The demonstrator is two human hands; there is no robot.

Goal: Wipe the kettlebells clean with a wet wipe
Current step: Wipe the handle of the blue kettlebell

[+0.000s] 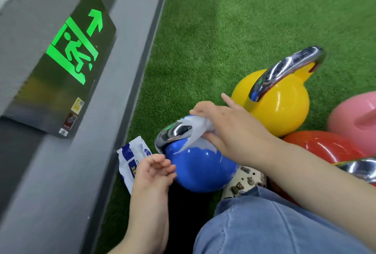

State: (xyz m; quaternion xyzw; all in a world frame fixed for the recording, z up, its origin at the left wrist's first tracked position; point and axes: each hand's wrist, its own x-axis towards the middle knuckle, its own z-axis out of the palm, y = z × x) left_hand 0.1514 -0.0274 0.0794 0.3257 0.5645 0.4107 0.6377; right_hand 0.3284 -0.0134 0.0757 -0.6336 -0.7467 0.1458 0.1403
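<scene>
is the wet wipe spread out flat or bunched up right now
Bunched up. The right hand holds the wet wipe gathered against the blue kettlebell handle, loose end trailing onto the ball.

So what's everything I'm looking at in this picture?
blue kettlebell: one, blue with chrome handle, on the turf by the wall
yellow kettlebell: one, yellow, chrome handle, behind the blue
red kettlebell: one, right of the blue
pink kettlebell: one, right edge
wet wipe: one, white, on the blue one's handle
wipe packet: one, white and blue, at the wall's foot
exit sign: one, green on black, on the grey wall
shoe: one, cream
right hand: holds the wipe
left hand: beside the blue kettlebell, holds nothing
</scene>
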